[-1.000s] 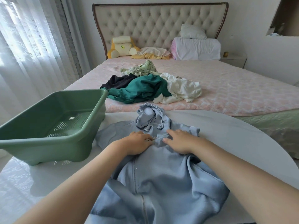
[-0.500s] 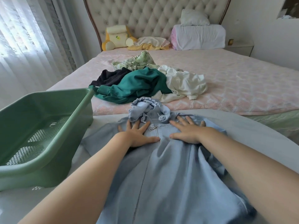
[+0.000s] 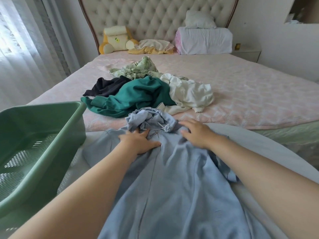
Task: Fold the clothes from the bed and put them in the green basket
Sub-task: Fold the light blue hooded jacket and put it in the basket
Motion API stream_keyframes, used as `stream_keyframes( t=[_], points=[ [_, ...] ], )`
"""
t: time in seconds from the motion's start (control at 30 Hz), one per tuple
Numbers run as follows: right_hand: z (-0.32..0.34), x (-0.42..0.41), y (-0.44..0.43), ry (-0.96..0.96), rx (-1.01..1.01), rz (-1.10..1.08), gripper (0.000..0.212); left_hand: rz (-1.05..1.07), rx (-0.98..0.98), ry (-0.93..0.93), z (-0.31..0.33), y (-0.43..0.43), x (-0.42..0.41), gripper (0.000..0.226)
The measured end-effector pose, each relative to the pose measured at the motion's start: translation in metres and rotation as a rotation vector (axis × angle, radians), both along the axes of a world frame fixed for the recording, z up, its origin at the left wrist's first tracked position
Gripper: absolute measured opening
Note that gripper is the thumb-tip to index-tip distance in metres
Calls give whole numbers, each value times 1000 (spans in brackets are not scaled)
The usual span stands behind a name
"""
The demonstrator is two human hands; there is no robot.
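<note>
A light blue zip hoodie (image 3: 174, 183) lies spread, front up, on the white round table, its hood bunched toward the bed. My left hand (image 3: 138, 141) rests flat on its chest just left of the zipper, fingers apart. My right hand (image 3: 196, 133) is flat on the right shoulder area, fingers apart and slightly blurred. The green basket (image 3: 44, 135) stands empty at the left on the table. On the bed lies a pile of a teal garment (image 3: 136, 96), a black one (image 3: 107, 86), a white one (image 3: 189, 92) and a leaf-print one (image 3: 136, 69).
The white round table (image 3: 259, 142) touches the foot of the pink-covered bed (image 3: 250, 94). A plush toy (image 3: 115, 40), pillows and a rolled white duvet (image 3: 205, 40) sit by the headboard. Curtains hang at the left, and a nightstand (image 3: 246, 53) stands at the right.
Both hands have slid up the hoodie toward its hood and spread from closed to flat. The view has moved closer to the bed.
</note>
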State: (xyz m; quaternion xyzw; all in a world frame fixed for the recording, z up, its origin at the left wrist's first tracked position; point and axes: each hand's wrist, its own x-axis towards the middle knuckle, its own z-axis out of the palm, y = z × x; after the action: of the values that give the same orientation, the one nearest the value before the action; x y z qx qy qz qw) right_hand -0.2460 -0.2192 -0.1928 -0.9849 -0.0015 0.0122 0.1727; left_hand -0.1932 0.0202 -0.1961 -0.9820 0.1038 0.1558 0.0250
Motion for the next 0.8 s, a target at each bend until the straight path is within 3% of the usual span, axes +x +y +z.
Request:
stream_keyframes(
  t=[0.1,0.17,0.23,0.3,0.37,0.47,0.57,0.63,0.8],
  points=[
    [13,-18,-25,-133,-47,-161,48,-56,20,-249,14,-19,-23,67],
    [15,-36,-37,-84,-163,-294,49,-141,-102,-373,19,-40,-43,45],
    [15,-55,-43,10,-250,-423,50,-226,-287,-362,20,-64,-62,41],
    [12,-70,-47,103,-281,-489,54,-319,-401,-240,21,-86,-80,47],
    [6,-76,-51,111,-217,-491,44,-406,-402,-70,19,-101,-96,65],
    [4,-79,-52,10,44,-457,24,-458,-208,64,8,-104,-110,98],
    [12,-82,-60,-126,189,-431,13,-498,-89,108,5,-99,-112,106],
    [16,-85,-71,-198,46,-371,16,-543,-126,102,2,-101,-110,105],
    [22,-84,-100,-184,-628,-296,41,-619,-176,111,-13,-134,-126,99]
  ],
)
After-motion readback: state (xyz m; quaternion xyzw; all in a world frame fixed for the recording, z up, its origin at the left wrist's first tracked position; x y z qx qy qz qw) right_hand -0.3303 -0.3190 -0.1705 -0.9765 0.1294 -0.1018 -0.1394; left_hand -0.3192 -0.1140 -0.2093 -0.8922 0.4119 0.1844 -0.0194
